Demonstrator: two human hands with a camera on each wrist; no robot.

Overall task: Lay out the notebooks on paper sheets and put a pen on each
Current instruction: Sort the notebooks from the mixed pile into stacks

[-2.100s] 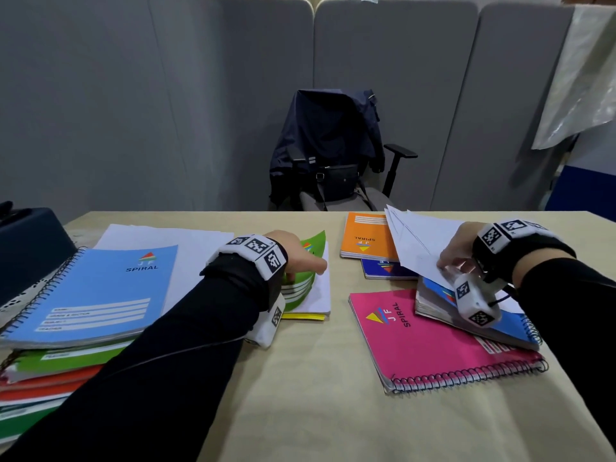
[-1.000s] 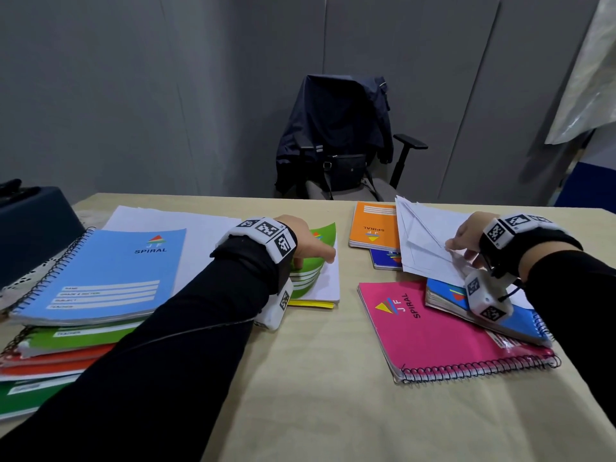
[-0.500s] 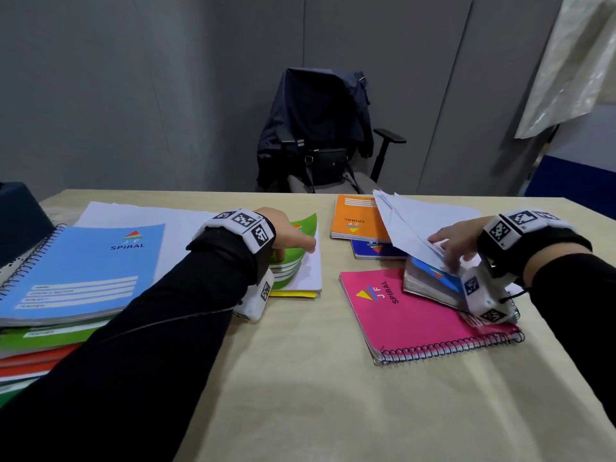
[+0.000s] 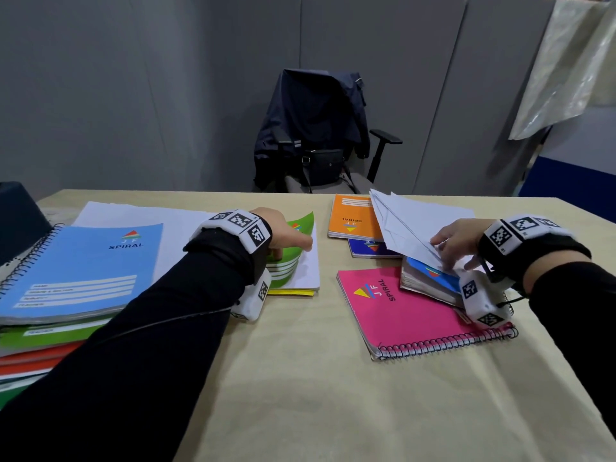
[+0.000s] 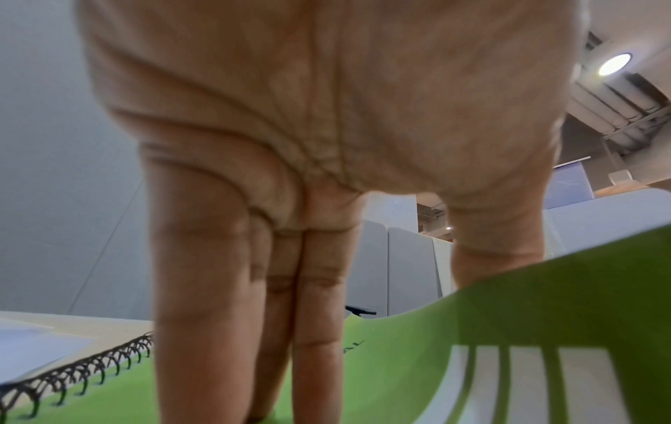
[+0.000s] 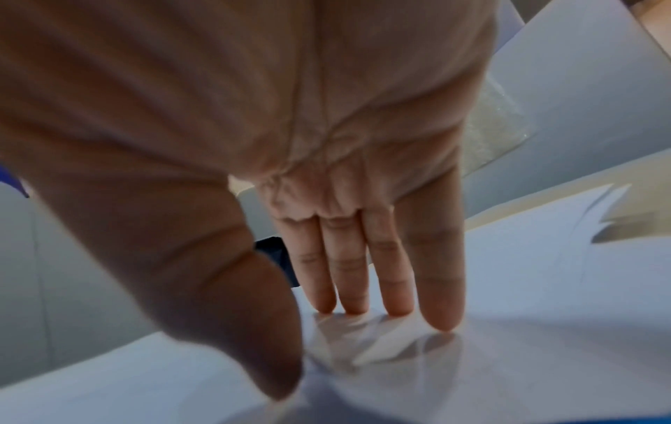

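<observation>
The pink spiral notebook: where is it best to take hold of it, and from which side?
Probably the pink notebook's free left edge, coming from the left: the coil runs along its near edge, and a blue notebook lies on its far right corner.

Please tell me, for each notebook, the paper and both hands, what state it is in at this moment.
green notebook: cover curled up, on a white sheet.
left hand: fingers straight, pressing the green notebook.
loose paper sheets: lifted at an angle.
right hand: pinches the loose paper sheets.
pink notebook: closed, flat on the table.
small blue notebook: closed, tilted on the pink notebook.
orange notebook: closed, flat.
large blue notebook: closed, atop a stack.
</observation>
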